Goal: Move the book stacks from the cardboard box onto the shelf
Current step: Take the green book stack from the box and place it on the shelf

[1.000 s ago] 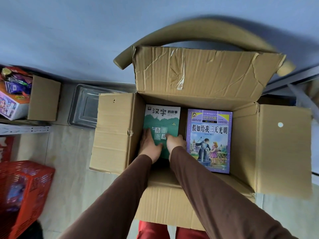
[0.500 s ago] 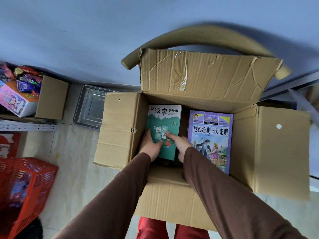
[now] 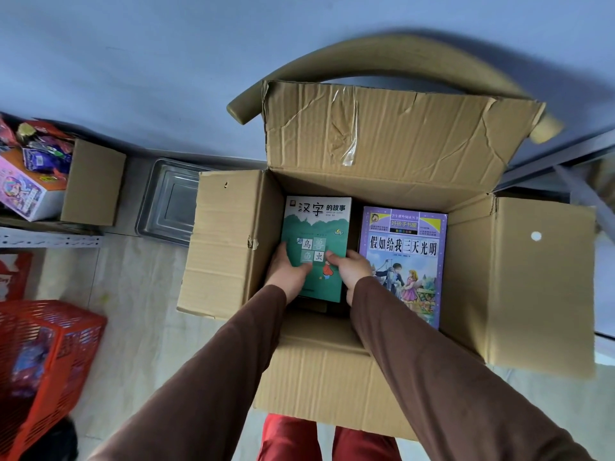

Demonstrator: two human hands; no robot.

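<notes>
Both hands are down inside the cardboard box [image 3: 382,371]: my left hand [image 3: 289,272] is clamped on the left edge of the green book stack [image 3: 316,234], thumb over the cover, and my right hand [image 3: 351,269] is closed on its right edge, fingers curled onto the cover. That stack sits in the left half of the box, with the purple book stack [image 3: 404,257] just beside it on the right, still lying flat. I cannot tell how many books lie under the green cover, so I judge the load to be fairly heavy. The covers look glossy, so loose books could slide off one another. I would take hold low on both sides, fingers under the bottom book, thumbs pressing down on top. The shelf [image 3: 50,241] is off to my left.
</notes>
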